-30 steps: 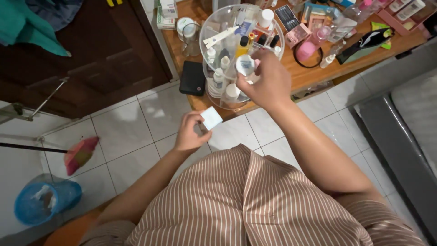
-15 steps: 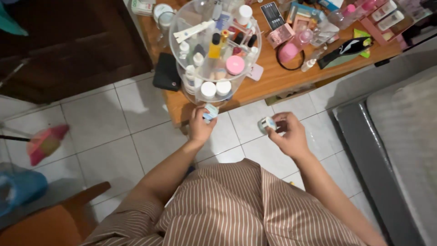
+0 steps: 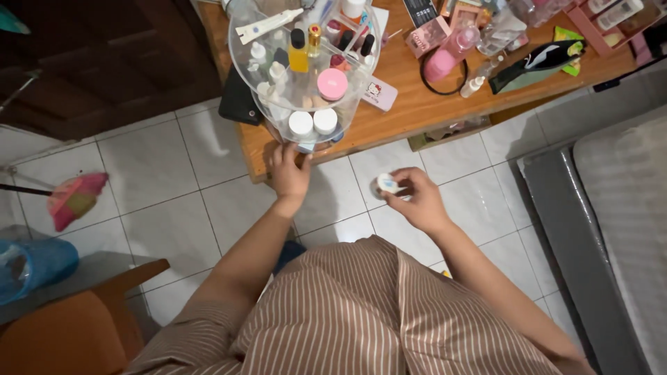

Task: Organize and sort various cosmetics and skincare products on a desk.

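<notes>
Over the tiled floor, near the wooden table (image 3: 424,111), right hand (image 3: 415,201) pinches a small white jar (image 3: 386,184), probably light, rigid, slippery, best gripped at its sides; left hand (image 3: 289,172) fingers curl against the clear organizer (image 3: 264,90).

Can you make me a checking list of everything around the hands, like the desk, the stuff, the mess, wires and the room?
Surface: wooden desk, crowded, by a white tiled floor.
Job's things: small white jar; clear round organizer full of bottles and jars.
Clutter: pink jar, yellow bottle, black pouch, pink bottle, black hoop.
Hands: left hand is at the organizer's lower edge; whether it holds anything cannot be told. Right hand holds the white jar over the floor.
Cables: nothing seen.
Surroundings: orange chair, blue bag, pink dustpan-like thing, grey mattress, dark cabinet.
</notes>
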